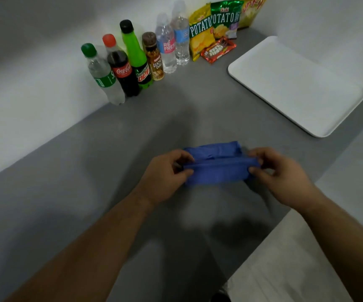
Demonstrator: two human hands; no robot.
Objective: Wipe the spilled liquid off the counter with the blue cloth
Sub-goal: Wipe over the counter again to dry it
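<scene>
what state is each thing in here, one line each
blue cloth, folded, held at both ends
left hand, pinches the cloth's left end
right hand, pinches the cloth's right end
Sprite bottle, upright, capped
Coca-Cola bottle, upright, capped
Mountain Dew bottle, upright, capped
Kopiko Lucky Day bottle, upright, capped
Refresh water bottle, upright
blue-label water bottle, upright
white tray, flat, nothing on it
counter, no spill visible

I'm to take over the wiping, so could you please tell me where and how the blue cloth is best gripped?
Probably at its two short ends, with one hand coming in from each side. The cloth is folded into a long band running left to right, so its ends stick out free. The left hand and right hand pinch it there now.
</scene>
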